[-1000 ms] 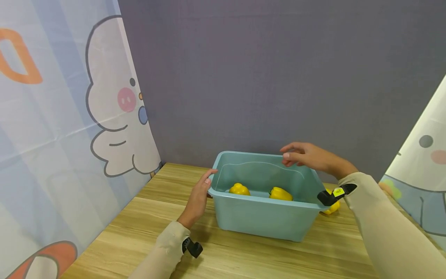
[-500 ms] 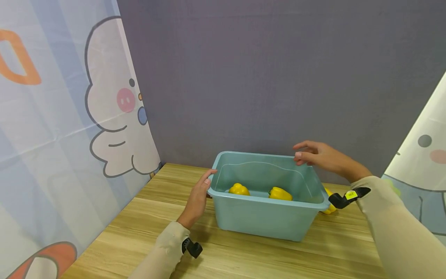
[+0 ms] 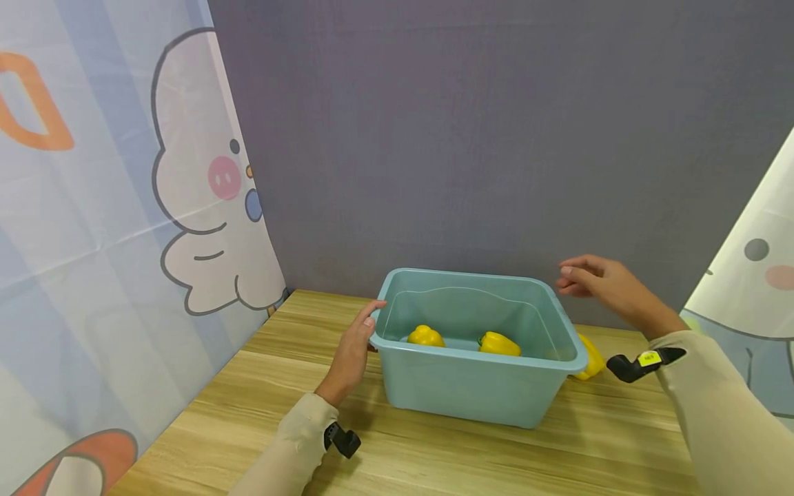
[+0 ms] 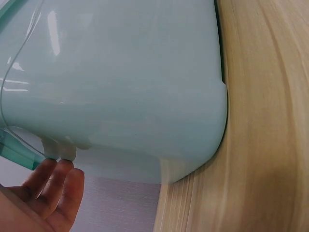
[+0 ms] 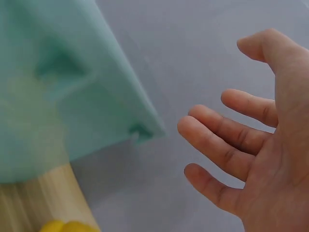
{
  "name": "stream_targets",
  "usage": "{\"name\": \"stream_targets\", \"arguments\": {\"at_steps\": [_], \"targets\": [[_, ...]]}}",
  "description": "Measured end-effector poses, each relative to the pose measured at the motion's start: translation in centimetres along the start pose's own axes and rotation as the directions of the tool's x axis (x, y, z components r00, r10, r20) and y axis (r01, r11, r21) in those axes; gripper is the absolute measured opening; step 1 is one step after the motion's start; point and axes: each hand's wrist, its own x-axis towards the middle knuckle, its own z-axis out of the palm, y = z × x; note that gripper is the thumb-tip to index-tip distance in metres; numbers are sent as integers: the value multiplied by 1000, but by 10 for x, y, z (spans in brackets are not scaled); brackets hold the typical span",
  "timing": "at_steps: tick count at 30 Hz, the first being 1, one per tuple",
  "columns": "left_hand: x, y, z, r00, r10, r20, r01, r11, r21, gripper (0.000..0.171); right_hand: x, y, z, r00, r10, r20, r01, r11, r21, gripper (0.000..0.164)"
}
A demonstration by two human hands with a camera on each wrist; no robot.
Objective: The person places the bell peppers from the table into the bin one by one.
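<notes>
A teal plastic bin (image 3: 465,386) stands on the wooden table, with two yellow bell peppers inside: one bell pepper (image 3: 425,336) at the left and another bell pepper (image 3: 499,344) nearer the middle. My left hand (image 3: 350,358) holds the bin's left rim; in the left wrist view its fingertips meet the outer wall. Above and beyond the right rim hovers my right hand (image 3: 604,282), holding nothing, its fingers relaxed and spread in the right wrist view. Outside the bin's right end lies a third yellow bell pepper (image 3: 591,358), partly hidden behind the rim.
The wood-grain table (image 3: 248,406) carries everything. A grey cloth backdrop (image 3: 465,138) rises right behind the bin. Printed cartoon curtains (image 3: 205,158) flank the table on both sides.
My right hand has moved right, from over the bin's back rim to beyond its right end, holding nothing throughout. The left hand, bin and peppers stay in place.
</notes>
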Motion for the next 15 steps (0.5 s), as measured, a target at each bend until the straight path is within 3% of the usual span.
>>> {"name": "stream_targets", "arguments": {"at_steps": [10,15], "targets": [[0,0,-1,1000,2,3,-2,1000,-1,50,-7,38,4,996,88,6,-88,996,15,59],[0,1,0,1000,10,2,-10,1000,1,50,-11,50,8,994,106,29,-107,994,26,55]]}}
